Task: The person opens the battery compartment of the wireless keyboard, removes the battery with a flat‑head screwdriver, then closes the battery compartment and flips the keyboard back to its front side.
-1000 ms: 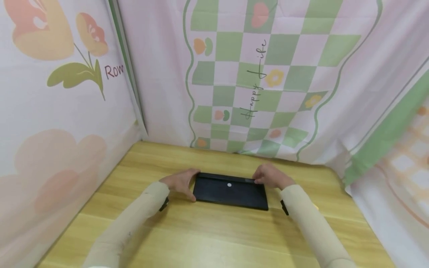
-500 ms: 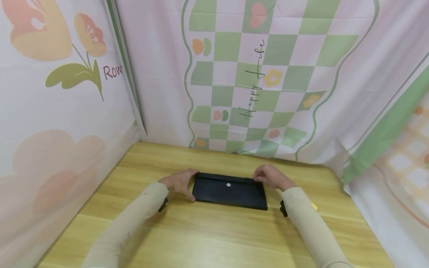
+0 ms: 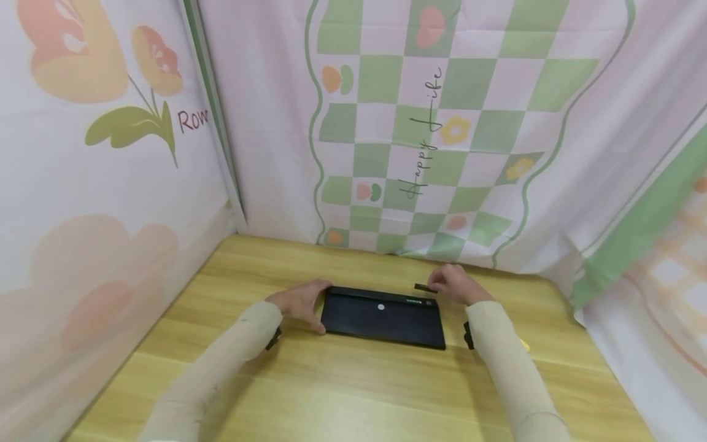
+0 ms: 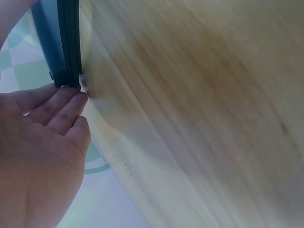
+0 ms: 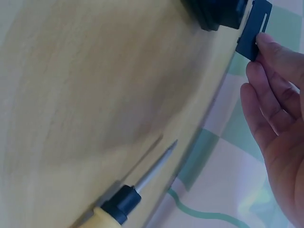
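A flat black device (image 3: pixel 383 326) lies on the table, with a raised bar along its far edge and a white round dot near the middle. My left hand (image 3: pixel 298 301) holds its left end, the thumb at the near corner and the fingers at the far one. Just beyond the device's far right corner, my right hand (image 3: pixel 454 284) pinches a small black slotted cover (image 5: pixel 254 31) between thumb and fingers. Where the raised bar meets that corner, a recess with pale markings (image 3: pixel 418 301) shows.
A screwdriver (image 5: pixel 124 200) with a yellow handle lies on the wooden table (image 3: pixel 331 393); in the head view the right sleeve (image 3: pixel 505 362) hides most of it. Printed curtains (image 3: pixel 364 123) hang at the table's back and sides.
My right hand has lifted the small cover off the device's raised bar and carried it slightly up and right, baring the recess. My left hand keeps its hold.
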`<state>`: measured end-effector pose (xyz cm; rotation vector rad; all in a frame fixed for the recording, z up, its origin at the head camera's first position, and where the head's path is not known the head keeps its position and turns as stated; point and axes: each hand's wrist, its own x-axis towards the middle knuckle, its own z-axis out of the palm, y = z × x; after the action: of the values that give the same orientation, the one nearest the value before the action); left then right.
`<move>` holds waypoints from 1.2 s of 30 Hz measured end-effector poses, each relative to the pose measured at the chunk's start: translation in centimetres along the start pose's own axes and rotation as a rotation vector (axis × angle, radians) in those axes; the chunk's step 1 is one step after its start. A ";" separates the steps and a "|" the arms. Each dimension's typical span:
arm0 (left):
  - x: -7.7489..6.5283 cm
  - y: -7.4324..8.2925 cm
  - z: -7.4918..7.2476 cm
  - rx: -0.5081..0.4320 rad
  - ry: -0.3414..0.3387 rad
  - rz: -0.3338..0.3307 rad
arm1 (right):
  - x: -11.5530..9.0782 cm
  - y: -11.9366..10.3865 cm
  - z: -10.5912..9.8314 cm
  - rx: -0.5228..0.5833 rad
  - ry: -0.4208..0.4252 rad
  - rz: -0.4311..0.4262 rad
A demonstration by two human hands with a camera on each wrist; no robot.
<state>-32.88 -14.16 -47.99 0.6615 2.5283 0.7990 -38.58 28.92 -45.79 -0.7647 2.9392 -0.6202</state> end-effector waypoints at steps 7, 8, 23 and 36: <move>0.4 0.5 0.4 0.004 -0.009 0.004 | -0.1 0.7 0.6 0.024 -0.032 0.045; 0.4 0.6 0.4 0.009 -0.011 0.005 | -0.1 0.8 0.7 0.021 -0.033 0.047; 0.4 1.3 0.5 0.001 -0.034 -0.001 | -0.9 1.5 0.8 0.019 -0.053 0.081; -0.3 0.8 -0.4 0.044 -0.008 -0.034 | -2.0 -0.1 -3.1 -0.046 0.000 -0.067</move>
<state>-32.62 -13.92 -47.15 0.6330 2.5498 0.7301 -37.22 30.94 -43.01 -0.8711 2.9485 -0.5581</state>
